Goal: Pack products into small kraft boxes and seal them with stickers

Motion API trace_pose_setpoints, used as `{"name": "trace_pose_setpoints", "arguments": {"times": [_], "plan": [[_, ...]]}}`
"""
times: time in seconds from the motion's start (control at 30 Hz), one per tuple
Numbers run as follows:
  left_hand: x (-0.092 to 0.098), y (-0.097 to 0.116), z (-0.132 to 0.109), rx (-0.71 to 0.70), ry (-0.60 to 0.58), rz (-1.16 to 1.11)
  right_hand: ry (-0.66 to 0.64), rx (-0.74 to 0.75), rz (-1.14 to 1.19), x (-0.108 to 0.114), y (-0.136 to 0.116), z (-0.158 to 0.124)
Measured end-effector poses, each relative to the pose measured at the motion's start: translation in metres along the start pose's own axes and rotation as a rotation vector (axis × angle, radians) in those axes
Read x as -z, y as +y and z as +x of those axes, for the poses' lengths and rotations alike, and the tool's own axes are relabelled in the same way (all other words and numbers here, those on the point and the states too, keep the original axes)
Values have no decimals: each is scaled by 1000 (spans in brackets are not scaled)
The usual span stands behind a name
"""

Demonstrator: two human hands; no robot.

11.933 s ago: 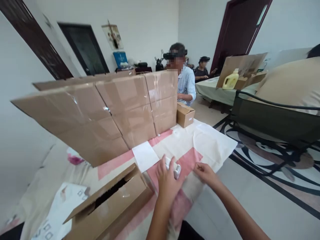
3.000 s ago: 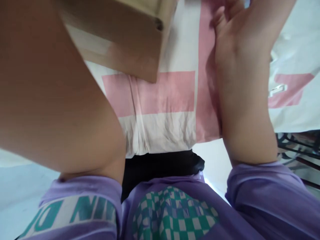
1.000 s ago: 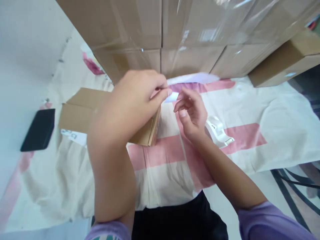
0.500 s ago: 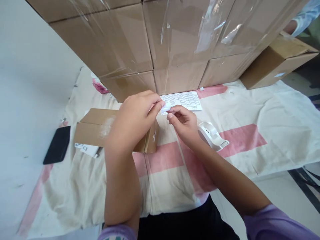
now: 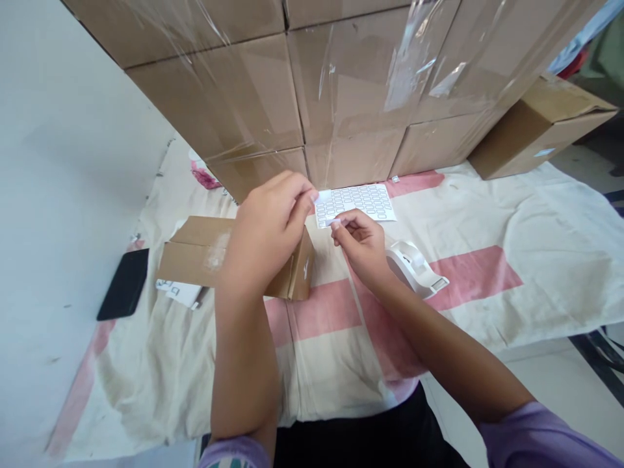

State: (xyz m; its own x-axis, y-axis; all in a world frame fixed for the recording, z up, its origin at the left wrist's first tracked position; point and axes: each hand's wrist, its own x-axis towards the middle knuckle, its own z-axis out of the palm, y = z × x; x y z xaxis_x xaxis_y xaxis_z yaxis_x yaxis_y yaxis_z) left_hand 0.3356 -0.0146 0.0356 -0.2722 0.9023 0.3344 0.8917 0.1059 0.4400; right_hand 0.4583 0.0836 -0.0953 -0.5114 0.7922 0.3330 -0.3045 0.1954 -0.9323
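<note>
we see the work as part done, judging by how things lie: the white sheet, flat just beyond our right hand, carries rows of small rounded outlines, with bare patches among them that suggest some pieces are already off. many outlines are left. our hands are apart from each other; the right one has thumb and finger pinched on a small white strip, over the sheet's near edge. our left hand has its fingertips drawn together by the sheet's left end, but we cannot tell if they grip anything.

under and beside our left hand sits the cardboard box, matt brown and sharp-edged, its flap spread out to the left, with scuffed clear tape on it; we would call it not yet closed. just right of our right hand the tape dispenser is smooth, glossy white plastic with a curved body. beyond both hands rises a wall of cardboard, taped shiny. beneath everything, soft cream-and-pink cloth wrinkles over the worktop
</note>
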Motion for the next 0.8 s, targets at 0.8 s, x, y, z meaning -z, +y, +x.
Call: {"name": "trace_pose_setpoints", "arguments": {"times": [0.8], "plan": [[19, -21, -8, 37, -27, -15, -142, 16, -1079, 31, 48, 24]]}}
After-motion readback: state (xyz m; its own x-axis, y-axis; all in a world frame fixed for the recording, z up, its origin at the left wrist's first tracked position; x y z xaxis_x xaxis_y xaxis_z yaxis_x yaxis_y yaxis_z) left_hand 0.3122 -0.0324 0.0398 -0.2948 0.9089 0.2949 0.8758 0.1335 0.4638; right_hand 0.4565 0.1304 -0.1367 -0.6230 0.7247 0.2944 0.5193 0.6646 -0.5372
